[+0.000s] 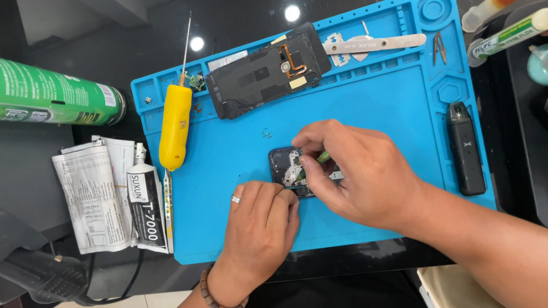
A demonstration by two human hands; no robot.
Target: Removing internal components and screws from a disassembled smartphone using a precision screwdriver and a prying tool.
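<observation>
Two bare hands meet over an opened phone (288, 168) lying near the middle of a blue work mat (365, 102) on the dark counter (114, 34). The left hand (260, 228) presses its curled fingers against the phone's lower edge, grasping nothing that shows. The right hand (357, 171) pinches a thin green tool (321, 158) whose tip dips into the phone's open body; most of the tool and the phone's right half are hidden under that hand. Tiny screws (266, 134) lie just above the phone, too small to count. Farther up the mat sit a removed back cover (265, 71), a yellow-handled tool (174, 125) and a metal pry blade (374, 44). Off the mat's left edge lies a glue tube (145, 205); a green can (57, 94) is cut off by the frame.
</observation>
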